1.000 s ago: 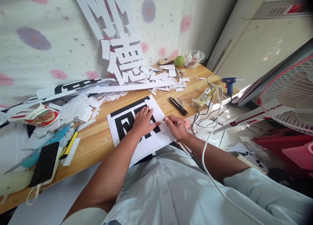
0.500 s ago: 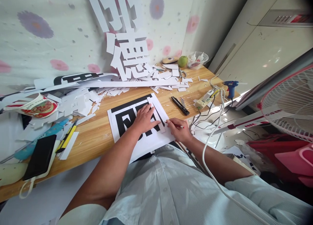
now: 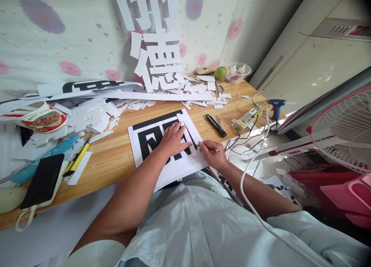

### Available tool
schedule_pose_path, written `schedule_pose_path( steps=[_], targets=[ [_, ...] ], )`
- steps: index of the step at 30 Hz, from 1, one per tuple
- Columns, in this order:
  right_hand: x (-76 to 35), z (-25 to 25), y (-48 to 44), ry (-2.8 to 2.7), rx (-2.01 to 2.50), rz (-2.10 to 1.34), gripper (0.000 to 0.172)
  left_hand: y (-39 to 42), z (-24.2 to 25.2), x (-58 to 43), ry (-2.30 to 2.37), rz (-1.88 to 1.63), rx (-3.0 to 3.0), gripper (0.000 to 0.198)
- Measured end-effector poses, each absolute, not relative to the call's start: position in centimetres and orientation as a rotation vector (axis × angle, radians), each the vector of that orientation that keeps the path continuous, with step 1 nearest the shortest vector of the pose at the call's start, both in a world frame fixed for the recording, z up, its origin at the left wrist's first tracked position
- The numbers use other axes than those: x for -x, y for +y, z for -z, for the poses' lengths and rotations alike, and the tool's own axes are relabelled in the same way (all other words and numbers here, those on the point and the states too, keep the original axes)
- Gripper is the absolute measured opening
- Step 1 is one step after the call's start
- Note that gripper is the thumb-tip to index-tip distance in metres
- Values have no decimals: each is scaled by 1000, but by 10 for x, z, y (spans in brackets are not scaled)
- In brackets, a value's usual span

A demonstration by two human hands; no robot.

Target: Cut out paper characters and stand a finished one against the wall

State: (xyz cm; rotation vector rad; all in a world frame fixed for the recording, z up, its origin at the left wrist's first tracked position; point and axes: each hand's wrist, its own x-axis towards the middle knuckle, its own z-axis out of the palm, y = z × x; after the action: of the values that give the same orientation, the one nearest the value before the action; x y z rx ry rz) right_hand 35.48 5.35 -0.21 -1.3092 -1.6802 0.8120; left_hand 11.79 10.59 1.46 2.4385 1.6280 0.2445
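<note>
A white sheet with a large black printed character [image 3: 149, 178] lies at the front edge of the wooden table. My left hand [image 3: 173, 141] rests flat on it, fingers spread and thumb pointing right. Beneath and beside those fingers, a narrow white strip [image 3: 188, 133] lies slanted along the character's right side. At the sheet's right edge, my right hand [image 3: 213, 154] is closed around a slim pen [image 3: 217, 151]; only its red-and-white end shows clearly, and the tip is hard to make out. A black utility knife [image 3: 216, 125] lies beyond my right hand.
Paper offcuts [image 3: 91, 116] pile along the back, below cut-out white characters [image 3: 158, 60]. A phone [image 3: 45, 178], yellow cutter [image 3: 77, 158] and paper food cup [image 3: 43, 120] are left. Right are a power strip [image 3: 246, 120], blue glue gun [image 3: 276, 106], fan [image 3: 344, 131] and hanging white cable [image 3: 243, 189].
The camera view has shifted slightly. Both hands keep nearly the same place on the sheet, and the right still grips the pen.
</note>
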Motion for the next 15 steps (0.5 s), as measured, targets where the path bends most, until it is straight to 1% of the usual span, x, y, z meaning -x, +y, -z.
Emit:
schedule_pose_path(
  steps=[15],
  targets=[
    [-359, 3, 53, -1714, 1330, -827, 47, 106, -12, -117, 1622, -258, -2405, 85]
  ],
)
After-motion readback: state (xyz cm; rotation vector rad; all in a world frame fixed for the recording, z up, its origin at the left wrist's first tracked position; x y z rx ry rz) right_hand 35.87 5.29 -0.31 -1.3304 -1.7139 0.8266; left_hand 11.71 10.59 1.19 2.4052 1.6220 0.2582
